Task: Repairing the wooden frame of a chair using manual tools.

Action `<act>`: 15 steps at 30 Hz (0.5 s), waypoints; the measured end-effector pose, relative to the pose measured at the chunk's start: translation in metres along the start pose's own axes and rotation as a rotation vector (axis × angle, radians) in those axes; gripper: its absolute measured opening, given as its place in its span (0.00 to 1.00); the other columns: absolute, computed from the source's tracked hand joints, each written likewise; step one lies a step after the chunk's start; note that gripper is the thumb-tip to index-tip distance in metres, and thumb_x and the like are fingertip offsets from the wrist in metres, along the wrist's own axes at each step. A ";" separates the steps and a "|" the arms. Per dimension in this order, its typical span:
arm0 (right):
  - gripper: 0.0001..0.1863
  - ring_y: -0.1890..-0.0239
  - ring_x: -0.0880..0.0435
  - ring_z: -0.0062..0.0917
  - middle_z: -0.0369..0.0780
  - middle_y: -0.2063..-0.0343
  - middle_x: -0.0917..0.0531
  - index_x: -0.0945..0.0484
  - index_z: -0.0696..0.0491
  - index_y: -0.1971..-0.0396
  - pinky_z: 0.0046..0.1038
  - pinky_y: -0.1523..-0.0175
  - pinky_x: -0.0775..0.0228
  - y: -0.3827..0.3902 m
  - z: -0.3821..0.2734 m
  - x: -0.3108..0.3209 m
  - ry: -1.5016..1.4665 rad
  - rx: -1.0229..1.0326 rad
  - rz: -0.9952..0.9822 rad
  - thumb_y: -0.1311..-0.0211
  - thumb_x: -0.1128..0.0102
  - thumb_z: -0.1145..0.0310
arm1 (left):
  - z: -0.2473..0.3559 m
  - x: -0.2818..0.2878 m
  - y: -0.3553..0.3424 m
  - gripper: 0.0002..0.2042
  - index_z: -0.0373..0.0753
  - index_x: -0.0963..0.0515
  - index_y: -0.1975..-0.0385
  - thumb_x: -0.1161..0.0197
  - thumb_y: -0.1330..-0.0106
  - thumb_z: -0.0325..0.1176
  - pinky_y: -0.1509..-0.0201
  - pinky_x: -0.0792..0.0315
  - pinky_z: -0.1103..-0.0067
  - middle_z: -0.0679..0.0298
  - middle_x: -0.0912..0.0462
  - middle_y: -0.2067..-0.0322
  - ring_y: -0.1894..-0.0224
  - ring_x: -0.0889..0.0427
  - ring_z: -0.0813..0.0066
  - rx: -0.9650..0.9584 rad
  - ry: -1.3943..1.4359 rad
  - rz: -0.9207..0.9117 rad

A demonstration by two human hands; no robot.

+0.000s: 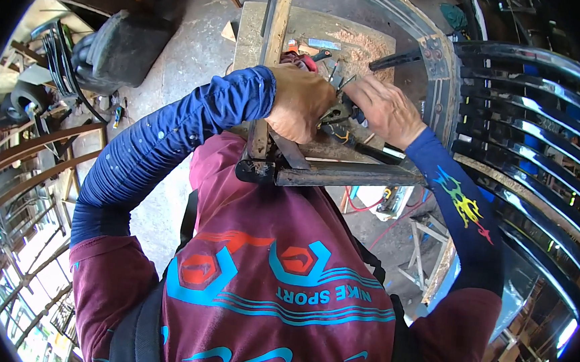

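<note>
My left hand (pixel 301 104) is closed, its back turned up, inside the dark wooden chair frame (pixel 351 176). What it grips is mostly hidden. Close by, my right hand (pixel 387 112) has its fingers bent round something dark that I cannot make out. Between the two hands shows a greyish metal piece (pixel 335 110). Just below lies a black-and-yellow tool handle (pixel 341 135). The frame, with glossy curved slats (pixel 531 100) on its right, rests over the low workbench (pixel 250 33) and reaches to my lap.
Wood shavings (pixel 366 48) and a red-and-black hand tool (pixel 320 55) lie on the bench. A dark bulky seat (pixel 128 48) stands at the left, near curved wooden parts (pixel 36 153). A red cord (pixel 369 207) runs along the floor below the frame.
</note>
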State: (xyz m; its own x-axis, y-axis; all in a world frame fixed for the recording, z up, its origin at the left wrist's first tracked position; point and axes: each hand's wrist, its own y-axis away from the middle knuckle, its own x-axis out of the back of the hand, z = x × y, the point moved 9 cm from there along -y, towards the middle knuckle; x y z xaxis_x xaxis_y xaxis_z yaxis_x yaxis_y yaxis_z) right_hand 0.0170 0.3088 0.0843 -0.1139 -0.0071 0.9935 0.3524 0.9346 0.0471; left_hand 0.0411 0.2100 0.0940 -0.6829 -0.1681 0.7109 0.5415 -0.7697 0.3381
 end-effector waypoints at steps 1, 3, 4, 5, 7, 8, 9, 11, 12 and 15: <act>0.19 0.48 0.20 0.37 0.42 0.56 0.20 0.24 0.56 0.47 0.36 0.46 0.23 0.003 0.000 -0.005 0.045 0.004 0.028 0.39 0.44 0.72 | -0.001 -0.004 -0.001 0.15 0.29 0.20 0.81 0.37 0.47 0.38 0.68 0.26 0.61 0.48 0.22 0.82 0.77 0.21 0.51 -0.028 -0.025 0.050; 0.18 0.48 0.20 0.36 0.42 0.56 0.20 0.24 0.56 0.48 0.36 0.47 0.23 0.010 -0.001 -0.006 0.070 -0.011 0.090 0.39 0.45 0.71 | 0.000 -0.010 0.001 0.14 0.29 0.19 0.81 0.37 0.47 0.37 0.67 0.25 0.61 0.48 0.22 0.82 0.77 0.21 0.51 -0.017 -0.038 0.123; 0.18 0.47 0.20 0.35 0.41 0.56 0.19 0.24 0.55 0.48 0.35 0.47 0.23 0.012 -0.002 -0.004 0.101 -0.011 0.136 0.38 0.45 0.70 | 0.000 -0.007 0.003 0.14 0.30 0.19 0.81 0.37 0.47 0.37 0.66 0.25 0.60 0.48 0.22 0.81 0.76 0.20 0.51 -0.006 -0.039 0.214; 0.18 0.47 0.20 0.33 0.40 0.55 0.19 0.24 0.54 0.48 0.35 0.48 0.23 0.012 -0.003 -0.005 0.141 -0.004 0.159 0.38 0.45 0.69 | -0.004 -0.013 0.002 0.14 0.30 0.18 0.80 0.37 0.44 0.38 0.63 0.25 0.60 0.48 0.20 0.79 0.73 0.18 0.52 0.042 -0.119 0.228; 0.18 0.47 0.20 0.33 0.40 0.56 0.20 0.24 0.54 0.48 0.34 0.48 0.23 0.012 -0.002 -0.008 0.149 -0.005 0.193 0.38 0.45 0.69 | -0.008 -0.016 0.002 0.14 0.31 0.18 0.79 0.37 0.43 0.37 0.62 0.25 0.61 0.48 0.20 0.78 0.71 0.17 0.53 0.049 -0.060 0.197; 0.18 0.48 0.20 0.33 0.40 0.56 0.20 0.24 0.54 0.48 0.34 0.49 0.23 0.012 -0.003 -0.009 0.163 0.003 0.211 0.38 0.45 0.69 | -0.008 -0.016 0.000 0.14 0.31 0.17 0.79 0.37 0.42 0.37 0.60 0.25 0.61 0.48 0.19 0.77 0.70 0.17 0.53 0.056 0.013 0.180; 0.18 0.49 0.20 0.33 0.40 0.57 0.20 0.25 0.53 0.47 0.35 0.48 0.23 0.011 -0.005 -0.007 0.157 0.018 0.255 0.38 0.45 0.69 | -0.009 -0.017 0.000 0.13 0.32 0.16 0.78 0.37 0.41 0.37 0.60 0.24 0.63 0.50 0.18 0.76 0.68 0.16 0.54 0.105 -0.015 0.122; 0.18 0.50 0.20 0.33 0.40 0.57 0.20 0.25 0.53 0.47 0.36 0.49 0.23 0.012 -0.003 -0.006 0.111 0.009 0.288 0.38 0.45 0.69 | -0.007 -0.015 -0.002 0.13 0.32 0.16 0.77 0.37 0.40 0.37 0.60 0.24 0.63 0.50 0.17 0.76 0.68 0.16 0.53 0.115 -0.050 0.076; 0.18 0.50 0.20 0.33 0.40 0.58 0.20 0.24 0.53 0.48 0.36 0.49 0.22 0.010 -0.002 -0.004 0.076 0.002 0.304 0.38 0.45 0.70 | -0.006 -0.014 -0.003 0.14 0.32 0.16 0.76 0.37 0.40 0.38 0.60 0.24 0.63 0.50 0.17 0.76 0.68 0.16 0.53 0.113 -0.077 0.041; 0.19 0.50 0.18 0.42 0.46 0.55 0.18 0.22 0.56 0.50 0.42 0.49 0.22 0.002 0.007 -0.022 -0.196 -0.135 0.088 0.45 0.41 0.75 | -0.008 -0.015 -0.008 0.14 0.31 0.16 0.75 0.37 0.40 0.38 0.61 0.24 0.64 0.49 0.16 0.75 0.70 0.16 0.53 0.168 -0.065 -0.038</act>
State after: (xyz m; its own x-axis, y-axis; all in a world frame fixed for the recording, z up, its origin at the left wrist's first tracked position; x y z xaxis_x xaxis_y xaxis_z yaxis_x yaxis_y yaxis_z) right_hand 0.0139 0.3137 0.0614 -0.2509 0.1532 0.9558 0.4884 0.8726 -0.0116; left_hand 0.0431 0.2137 0.0752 -0.6745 -0.0966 0.7319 0.5936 -0.6604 0.4599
